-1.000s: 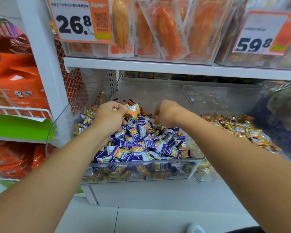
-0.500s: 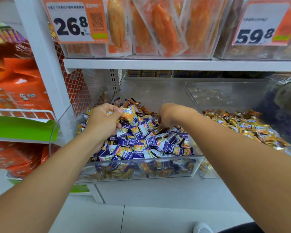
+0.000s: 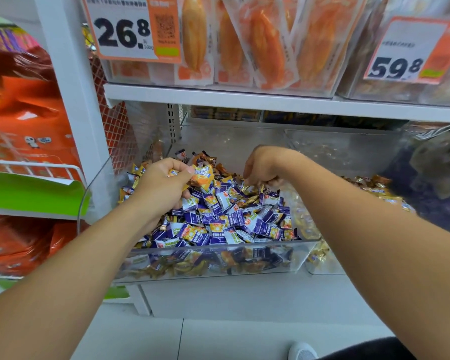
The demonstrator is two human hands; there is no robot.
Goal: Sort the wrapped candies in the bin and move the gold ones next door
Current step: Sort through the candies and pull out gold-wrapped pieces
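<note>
The left hand [image 3: 164,183] is curled round a fistful of sweets, an orange-and-gold candy [image 3: 204,176] pinched at its fingertips, while the right hand [image 3: 264,166] claws down into gold wrappers [image 3: 249,196] at the back of the mixed bin [image 3: 218,261]. The risk I see: an overfull fist could shed pieces back among the purple candies [image 3: 226,216] or over the rim, and purple ones may ride along into the neighbouring bin [image 3: 374,188] of gold on the right

- I see a white and orange price card reading 26.8 [image 3: 133,28] at the upper shelf's left end.
- A second price card reading 59.8 [image 3: 411,49] hangs near its right end.
- Clear packets of orange dried fruit [image 3: 260,40] stand between them.
- Orange snack bags [image 3: 29,120] fill the white wire rack [image 3: 36,167] at my left.
</note>
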